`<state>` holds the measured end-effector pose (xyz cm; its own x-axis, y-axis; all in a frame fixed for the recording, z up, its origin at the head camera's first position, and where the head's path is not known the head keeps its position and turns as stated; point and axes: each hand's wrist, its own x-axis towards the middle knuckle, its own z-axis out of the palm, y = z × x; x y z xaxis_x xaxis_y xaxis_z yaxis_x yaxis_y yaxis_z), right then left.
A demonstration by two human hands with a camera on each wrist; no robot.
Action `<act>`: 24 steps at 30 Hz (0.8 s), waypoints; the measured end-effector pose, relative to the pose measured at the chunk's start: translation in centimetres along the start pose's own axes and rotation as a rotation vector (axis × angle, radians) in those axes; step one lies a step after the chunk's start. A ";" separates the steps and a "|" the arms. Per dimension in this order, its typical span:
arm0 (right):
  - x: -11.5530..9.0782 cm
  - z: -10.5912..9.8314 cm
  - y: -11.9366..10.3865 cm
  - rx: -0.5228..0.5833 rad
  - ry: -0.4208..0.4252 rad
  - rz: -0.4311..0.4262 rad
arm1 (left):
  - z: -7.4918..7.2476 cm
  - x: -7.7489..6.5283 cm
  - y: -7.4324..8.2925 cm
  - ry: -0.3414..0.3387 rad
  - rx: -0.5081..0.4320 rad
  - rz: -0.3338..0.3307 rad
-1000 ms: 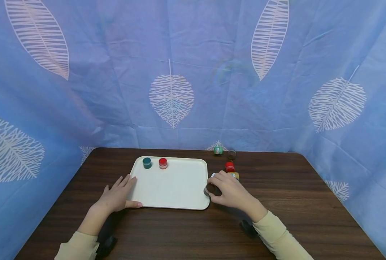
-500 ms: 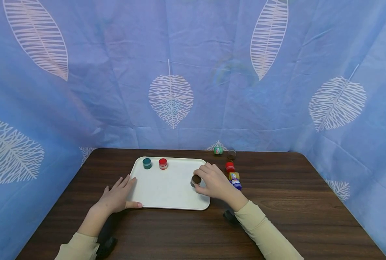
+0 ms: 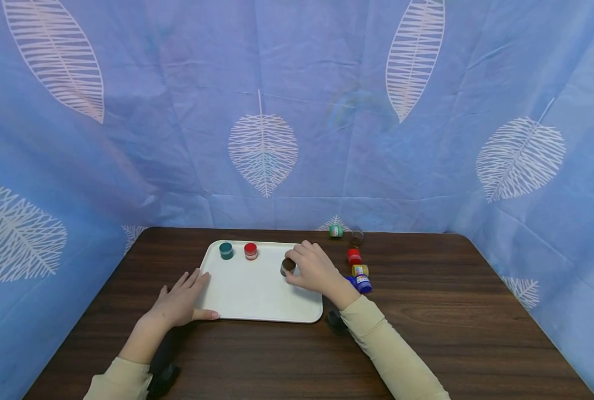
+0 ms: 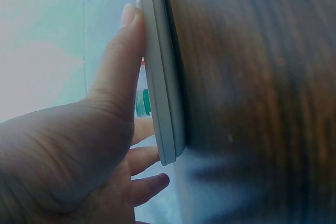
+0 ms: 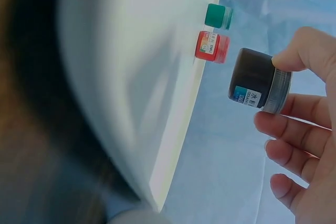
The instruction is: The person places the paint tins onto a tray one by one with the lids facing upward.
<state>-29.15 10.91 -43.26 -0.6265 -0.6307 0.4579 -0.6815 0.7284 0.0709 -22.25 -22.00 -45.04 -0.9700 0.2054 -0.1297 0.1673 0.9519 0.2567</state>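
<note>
My right hand (image 3: pixel 315 270) pinches a small dark paint jar (image 5: pixel 251 80) between thumb and fingers, above the right half of a white tray (image 3: pixel 256 303). In the right wrist view the jar has a dark body, a clear rim and a small label, and it is held clear of the tray. My left hand (image 3: pixel 176 303) rests at the tray's left edge, fingers spread and straight, thumb (image 4: pixel 118 59) along the front rim. A dark green jar (image 3: pixel 226 251) and a red jar (image 3: pixel 250 251) stand at the tray's back left.
Right of the tray on the brown table (image 3: pixel 427 311) lie a red jar (image 3: pixel 354 256), a yellow jar (image 3: pixel 360 270) and blue jars (image 3: pixel 363 284). Farther back are a green jar (image 3: pixel 335 231) and a dark jar (image 3: pixel 357 238). A blue leaf-print cloth (image 3: pixel 327 166) hangs behind.
My right hand has carried the dark jar leftward from the tray's right edge and a little toward the back, uncovering the blue jars. The left hand has stayed in place.
</note>
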 end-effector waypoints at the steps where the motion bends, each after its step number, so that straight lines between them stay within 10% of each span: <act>1: 0.2 0.1 0.0 -0.009 -0.008 0.004 | 0.0 0.0 0.0 -0.001 -0.001 0.000; 24: 3.9 2.3 0.8 -0.056 -0.180 0.034 | 0.0 -0.2 0.0 0.012 -0.008 0.006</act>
<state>-32.99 8.44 -43.49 -0.7098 -0.6393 0.2958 -0.6395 0.7609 0.1099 -22.07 -22.03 -45.06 -0.9711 0.2083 -0.1161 0.1718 0.9488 0.2652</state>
